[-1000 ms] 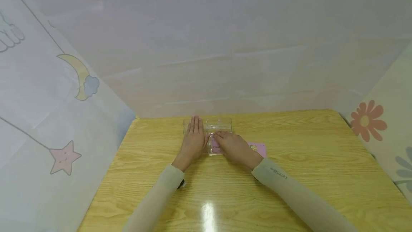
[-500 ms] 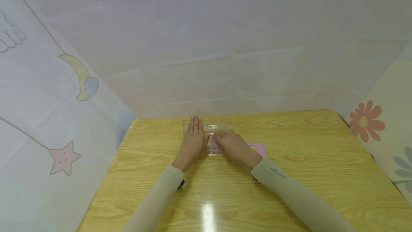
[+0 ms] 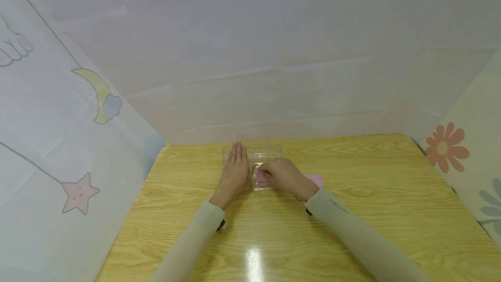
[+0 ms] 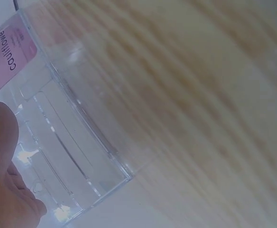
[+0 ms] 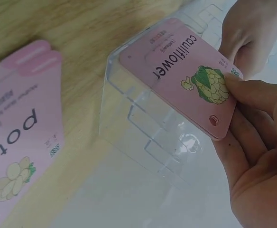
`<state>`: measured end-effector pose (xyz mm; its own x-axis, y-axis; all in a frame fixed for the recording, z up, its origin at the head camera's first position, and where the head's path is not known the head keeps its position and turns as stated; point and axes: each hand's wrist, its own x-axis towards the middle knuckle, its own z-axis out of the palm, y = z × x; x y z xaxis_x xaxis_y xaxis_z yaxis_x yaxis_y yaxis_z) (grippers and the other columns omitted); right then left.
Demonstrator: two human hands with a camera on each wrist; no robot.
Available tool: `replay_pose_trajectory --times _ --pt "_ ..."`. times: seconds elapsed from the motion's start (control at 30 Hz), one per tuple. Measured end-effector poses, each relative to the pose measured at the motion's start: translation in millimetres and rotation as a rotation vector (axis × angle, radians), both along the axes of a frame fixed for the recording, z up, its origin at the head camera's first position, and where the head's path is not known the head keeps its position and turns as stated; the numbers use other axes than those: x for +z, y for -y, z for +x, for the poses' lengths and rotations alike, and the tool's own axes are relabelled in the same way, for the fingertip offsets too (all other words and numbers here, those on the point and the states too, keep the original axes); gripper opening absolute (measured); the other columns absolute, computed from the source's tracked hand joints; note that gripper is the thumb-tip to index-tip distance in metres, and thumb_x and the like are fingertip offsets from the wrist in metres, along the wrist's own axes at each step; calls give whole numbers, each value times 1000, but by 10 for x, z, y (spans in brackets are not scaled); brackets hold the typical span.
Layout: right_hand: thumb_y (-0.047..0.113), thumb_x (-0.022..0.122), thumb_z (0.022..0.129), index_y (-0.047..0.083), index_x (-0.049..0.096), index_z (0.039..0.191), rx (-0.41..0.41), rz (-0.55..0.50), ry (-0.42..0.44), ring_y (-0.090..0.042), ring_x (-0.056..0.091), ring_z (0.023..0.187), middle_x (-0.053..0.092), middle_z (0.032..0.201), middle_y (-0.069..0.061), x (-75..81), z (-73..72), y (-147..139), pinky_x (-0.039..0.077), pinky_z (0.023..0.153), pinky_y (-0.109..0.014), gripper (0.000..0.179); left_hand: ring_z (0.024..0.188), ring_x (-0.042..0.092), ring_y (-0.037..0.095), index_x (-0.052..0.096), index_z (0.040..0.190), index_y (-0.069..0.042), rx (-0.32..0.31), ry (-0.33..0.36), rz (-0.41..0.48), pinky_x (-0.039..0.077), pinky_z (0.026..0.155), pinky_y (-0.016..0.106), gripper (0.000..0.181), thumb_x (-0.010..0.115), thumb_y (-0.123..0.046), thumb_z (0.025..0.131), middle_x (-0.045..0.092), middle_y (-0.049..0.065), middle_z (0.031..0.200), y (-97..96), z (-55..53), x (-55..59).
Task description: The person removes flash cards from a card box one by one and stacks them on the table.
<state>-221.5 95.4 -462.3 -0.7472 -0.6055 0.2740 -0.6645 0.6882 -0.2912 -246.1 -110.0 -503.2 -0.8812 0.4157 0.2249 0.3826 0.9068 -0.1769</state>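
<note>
A clear plastic holder with stepped compartments (image 3: 267, 154) stands near the table's back edge. Over its left part rests my left hand (image 3: 235, 171), fingers straight and pointing away; in the left wrist view only part of this hand shows beside the holder's ridged wall (image 4: 77, 142). My right hand (image 3: 285, 174) pinches a pink cauliflower flashcard (image 5: 176, 71), thumb on its printed face and fingers behind. The card lies tilted in the holder's front right part, and its edge looks thick, possibly a small stack.
Right of the holder lies a pink potato flashcard (image 5: 27, 123) on the wooden table (image 3: 372, 212), apparently atop other cards, partly hidden by my right wrist in the head view. A pale printed sheet (image 3: 250, 55) rises behind the table and along both sides.
My right hand has lifted slightly, and its fingers, flatter over the card before, are now curled at its upper edge. The left hand and the holder have stayed in place.
</note>
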Motion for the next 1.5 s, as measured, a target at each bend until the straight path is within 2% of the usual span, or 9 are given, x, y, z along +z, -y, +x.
replay_pose_trajectory --times 0.13,0.33,0.57,0.7,0.77,0.9,1.03,1.2,1.5 --pt "6 72 98 8 82 113 4 -14 27 -3 55 60 83 93 -4 11 -2 5 51 60 -21 18 162 23 43 23 161 13 -2 -4 0 27 132 50 76 43 -43 113 28 33 168 3 10 -9" --pt "8 73 98 9 83 112 8 -11 51 -3 62 64 83 95 -3 43 0 11 58 65 -24 17 162 22 44 23 161 13 -8 -3 4 27 132 51 76 41 -43 114 27 33 169 4 17 -13" --pt "-1 71 96 8 83 106 17 13 98 -4 40 56 71 72 3 124 -23 34 33 55 -18 18 162 22 44 24 160 14 -9 -2 26 27 132 51 75 39 -43 114 26 34 169 8 22 -12" --pt "-2 69 96 6 80 98 23 20 117 -5 35 55 56 61 3 165 -24 45 27 54 -19 15 162 22 44 24 160 14 -9 -2 25 26 133 51 75 40 -43 114 24 34 169 11 14 -13" --pt "-1 69 97 5 80 101 22 27 123 -6 37 55 60 64 2 173 -25 46 31 54 -20 14 162 22 44 24 160 14 -9 -4 17 26 133 51 75 39 -43 114 23 33 169 13 10 -13" --pt "4 69 99 4 79 117 7 37 132 -6 50 61 78 86 -3 156 -38 34 48 62 -24 20 161 25 45 24 160 15 -14 -18 0 27 133 51 76 38 -44 114 23 34 169 15 -8 -17" --pt "5 68 100 2 73 122 7 33 146 -8 62 66 80 94 -8 145 -53 19 60 67 -30 23 161 26 44 24 160 15 -15 -28 -16 28 132 51 76 37 -45 114 27 34 168 17 -9 -9" --pt "7 69 100 4 68 118 7 42 168 -12 71 71 79 90 -8 154 -58 5 63 68 -30 18 161 26 44 25 159 15 -11 -33 -30 28 132 51 76 38 -45 114 29 34 168 17 -9 5" --pt "0 62 101 5 73 112 54 70 168 -13 72 78 80 100 -7 194 -75 5 64 77 -32 16 161 25 44 22 160 15 -8 -10 -18 26 133 50 76 34 -45 114 23 33 169 13 -7 2"
